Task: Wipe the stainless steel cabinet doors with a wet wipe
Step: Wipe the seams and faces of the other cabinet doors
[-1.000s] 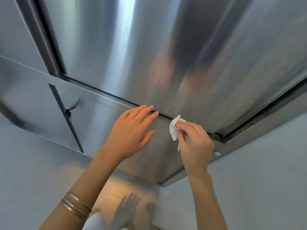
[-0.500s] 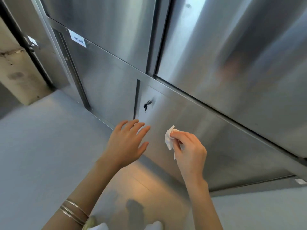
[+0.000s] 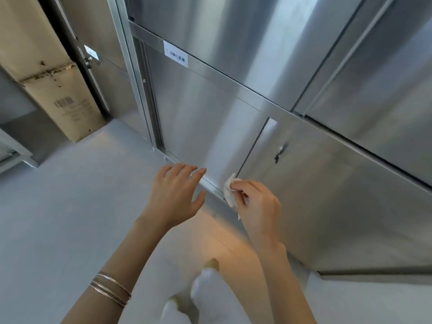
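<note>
A stainless steel cabinet fills the upper right of the head view, with tall upper doors (image 3: 233, 47) and lower doors (image 3: 205, 127) beneath a horizontal rail. The right lower door (image 3: 327, 188) has a small dark latch (image 3: 278, 152). My right hand (image 3: 258, 206) pinches a crumpled white wet wipe (image 3: 230, 190) near the bottom corner of the left lower door. My left hand (image 3: 176, 192) hovers with fingers spread, just left of the wipe, fingertips near the door's bottom frame. It holds nothing.
A white label (image 3: 175, 53) sticks on the rail. A cardboard box (image 3: 58, 94) leans at the left against a dark door frame. Grey floor (image 3: 70, 206) spreads below. My white socks (image 3: 205, 291) show at the bottom.
The view has swung down and left from the upper doors to the lower doors and floor. Both hands have come down with it, the right still holding the wipe.
</note>
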The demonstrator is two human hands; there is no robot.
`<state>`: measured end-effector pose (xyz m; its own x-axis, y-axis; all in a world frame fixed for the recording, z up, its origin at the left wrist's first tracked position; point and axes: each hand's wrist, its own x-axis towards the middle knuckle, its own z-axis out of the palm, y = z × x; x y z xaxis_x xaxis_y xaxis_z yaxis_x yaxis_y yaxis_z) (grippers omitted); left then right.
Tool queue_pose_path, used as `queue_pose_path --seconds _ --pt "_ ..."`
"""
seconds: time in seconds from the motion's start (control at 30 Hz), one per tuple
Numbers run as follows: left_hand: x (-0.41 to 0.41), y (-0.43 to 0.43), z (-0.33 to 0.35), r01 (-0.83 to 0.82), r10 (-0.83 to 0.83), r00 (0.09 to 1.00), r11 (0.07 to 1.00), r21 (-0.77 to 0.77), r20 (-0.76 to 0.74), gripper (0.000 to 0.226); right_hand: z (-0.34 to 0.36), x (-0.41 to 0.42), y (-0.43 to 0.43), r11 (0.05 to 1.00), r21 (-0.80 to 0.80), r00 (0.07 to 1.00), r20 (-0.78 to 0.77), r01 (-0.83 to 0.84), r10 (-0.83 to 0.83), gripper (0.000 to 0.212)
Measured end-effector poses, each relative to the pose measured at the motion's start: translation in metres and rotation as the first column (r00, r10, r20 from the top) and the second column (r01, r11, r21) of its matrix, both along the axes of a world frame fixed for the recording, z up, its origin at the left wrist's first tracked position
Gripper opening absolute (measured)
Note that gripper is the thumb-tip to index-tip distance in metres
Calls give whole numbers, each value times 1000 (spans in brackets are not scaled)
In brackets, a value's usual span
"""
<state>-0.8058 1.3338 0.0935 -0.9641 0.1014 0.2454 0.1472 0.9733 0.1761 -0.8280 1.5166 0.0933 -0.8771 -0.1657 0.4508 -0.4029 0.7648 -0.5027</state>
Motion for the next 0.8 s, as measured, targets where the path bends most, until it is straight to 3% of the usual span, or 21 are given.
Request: queue_pose_path --seconds 0.37,0.5,0.8 --pt "-89 -113 -21 -149 150 988 988 -36 34 47 -19 -124 -111 987 -34 986 48 -159 160 20" --pt "-124 -150 -15 -219 220 976 975 -42 9 46 -12 -164 -151 949 1 949 -2 -314 314 13" --pt "-166 -210 -30 -252 255 965 966 -55 65 46 -11 -227 -209 932 43 927 -94 -361 363 12"
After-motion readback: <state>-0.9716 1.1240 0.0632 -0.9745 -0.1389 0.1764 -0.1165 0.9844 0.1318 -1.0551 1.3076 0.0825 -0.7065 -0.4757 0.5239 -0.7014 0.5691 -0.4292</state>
